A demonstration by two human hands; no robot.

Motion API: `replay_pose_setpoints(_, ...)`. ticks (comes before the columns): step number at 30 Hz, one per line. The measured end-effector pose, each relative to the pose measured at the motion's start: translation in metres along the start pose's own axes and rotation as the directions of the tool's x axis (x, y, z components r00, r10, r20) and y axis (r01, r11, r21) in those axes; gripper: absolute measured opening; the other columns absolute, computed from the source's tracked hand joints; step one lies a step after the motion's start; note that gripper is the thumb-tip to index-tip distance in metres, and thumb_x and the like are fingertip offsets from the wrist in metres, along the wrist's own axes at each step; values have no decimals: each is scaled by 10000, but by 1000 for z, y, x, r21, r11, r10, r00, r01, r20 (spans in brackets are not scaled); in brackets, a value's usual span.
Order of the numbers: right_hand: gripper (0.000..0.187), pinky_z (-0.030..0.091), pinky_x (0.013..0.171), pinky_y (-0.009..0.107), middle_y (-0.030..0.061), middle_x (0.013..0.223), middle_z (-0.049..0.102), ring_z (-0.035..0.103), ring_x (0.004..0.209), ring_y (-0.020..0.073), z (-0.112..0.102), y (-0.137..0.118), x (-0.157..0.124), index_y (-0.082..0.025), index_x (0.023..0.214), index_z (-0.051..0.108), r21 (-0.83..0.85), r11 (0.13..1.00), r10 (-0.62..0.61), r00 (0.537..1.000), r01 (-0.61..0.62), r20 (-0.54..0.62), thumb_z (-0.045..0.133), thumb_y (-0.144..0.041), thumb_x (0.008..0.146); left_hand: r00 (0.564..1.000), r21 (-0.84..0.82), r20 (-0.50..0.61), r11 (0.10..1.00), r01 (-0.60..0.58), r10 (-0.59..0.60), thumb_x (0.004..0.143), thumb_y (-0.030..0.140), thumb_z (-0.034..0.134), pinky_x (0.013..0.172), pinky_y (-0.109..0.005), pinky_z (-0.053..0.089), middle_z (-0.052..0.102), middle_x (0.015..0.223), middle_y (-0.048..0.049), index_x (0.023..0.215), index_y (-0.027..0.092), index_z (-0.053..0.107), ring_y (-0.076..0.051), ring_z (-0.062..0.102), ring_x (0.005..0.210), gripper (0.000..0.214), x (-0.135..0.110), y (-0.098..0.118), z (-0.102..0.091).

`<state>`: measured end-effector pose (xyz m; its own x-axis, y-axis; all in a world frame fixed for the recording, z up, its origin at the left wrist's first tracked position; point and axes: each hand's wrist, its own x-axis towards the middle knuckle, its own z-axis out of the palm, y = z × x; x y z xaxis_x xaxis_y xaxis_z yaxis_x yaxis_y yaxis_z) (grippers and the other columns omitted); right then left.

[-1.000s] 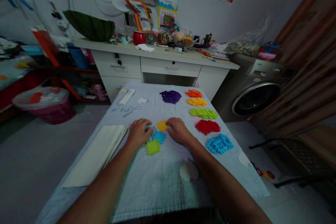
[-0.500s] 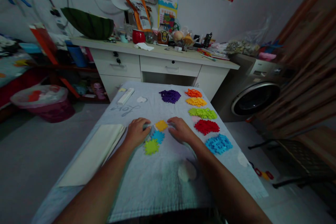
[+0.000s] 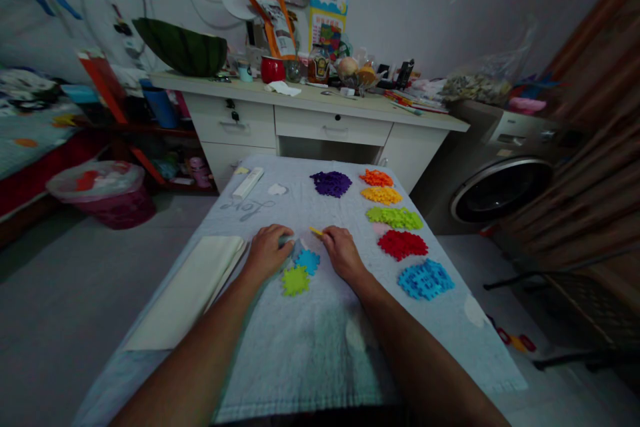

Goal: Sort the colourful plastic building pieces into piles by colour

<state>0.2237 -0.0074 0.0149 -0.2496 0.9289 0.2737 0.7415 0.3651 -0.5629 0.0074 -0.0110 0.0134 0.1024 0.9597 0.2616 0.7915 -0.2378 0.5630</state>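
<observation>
My right hand [image 3: 342, 251] pinches a yellow interlocking plastic piece [image 3: 315, 231], which is tilted so that it shows nearly edge-on. To the left, my left hand [image 3: 269, 248] rests with fingers curved and the thumb apart from them; nothing shows between them. Between my hands a blue interlocking piece [image 3: 307, 261] lies on the cloth, close to my left thumb. A green interlocking piece [image 3: 295, 280] lies just below it, touching it at a corner; whether the two are locked together I cannot tell.
Piles of purple [image 3: 331, 183], orange [image 3: 377, 178], yellow [image 3: 381, 195], green [image 3: 400, 217], red [image 3: 403, 244] and blue pieces [image 3: 426, 279] lie on the cloth-covered table [image 3: 300, 360]. A folded cream sheet [image 3: 183, 293] and a white bar-shaped object [image 3: 249, 182] are at left.
The yellow piece, flat between my hands before, is now lifted and tipped up in my right hand. My right fingers have closed on it. The whole view has shifted slightly.
</observation>
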Motion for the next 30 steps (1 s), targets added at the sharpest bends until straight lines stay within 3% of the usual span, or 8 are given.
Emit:
replay_pose_setpoints(4,335,385,726,277,52,845,659,578,780,183,-4,8,2,-190,965,621,-11,991,134,989,-135,-67,314,-312,1022,1000,-4,-1,1000,-4,4,794,306,559,932,-397,438,699,1032,-54,945,213,680,-253,607,1016,214,0,-2,1)
replay_pose_setpoints(8,313,398,776,289,68,922,671,599,847,196,-8,16,4,-190,1057,624,-56,981,182,980,-187,-76,341,-315,1011,1000,10,-1,1000,6,-6,806,316,553,933,-400,431,695,1048,-55,952,213,679,-253,598,1021,219,0,-4,2)
replay_pose_setpoints(10,297,398,874,322,105,1079,649,575,996,225,-10,18,4,-183,1175,598,-133,975,160,980,-176,-122,433,-324,972,1000,13,0,1000,8,-8,810,323,550,933,-401,429,694,1045,-54,955,214,681,-252,595,1017,224,0,-4,2)
replay_pose_setpoints(12,417,386,943,368,138,1215,591,522,1105,261,-12,19,2,-172,1284,543,-199,968,129,982,-155,-136,527,-369,917,1000,12,3,1000,6,-6,812,326,547,930,-399,430,693,1044,-52,959,214,682,-250,592,1015,228,0,-3,2)
replay_pose_setpoints(17,649,379,958,426,142,1230,577,497,1106,293,-20,18,-7,-167,1392,446,-258,965,60,998,-53,21,612,-428,821,1000,21,5,1000,14,-14,804,323,553,929,-403,431,694,1046,-51,960,217,683,-255,595,1021,229,0,0,0)
replay_pose_setpoints(23,646,390,968,419,135,1187,587,514,1071,277,-19,21,-10,-151,1381,447,-248,969,-9,999,18,39,618,-308,779,1000,9,-5,1000,3,-3,790,308,565,936,-398,439,697,1031,-47,947,222,684,-254,602,1023,216,1,-2,2)
replay_pose_setpoints(30,512,415,948,401,124,1134,594,523,1042,262,-20,20,-5,-147,1280,521,-216,974,-86,995,73,-54,598,-290,794,1000,14,0,1000,-4,4,803,320,542,933,-403,435,695,1037,-43,952,231,681,-252,598,1021,222,0,-5,4)
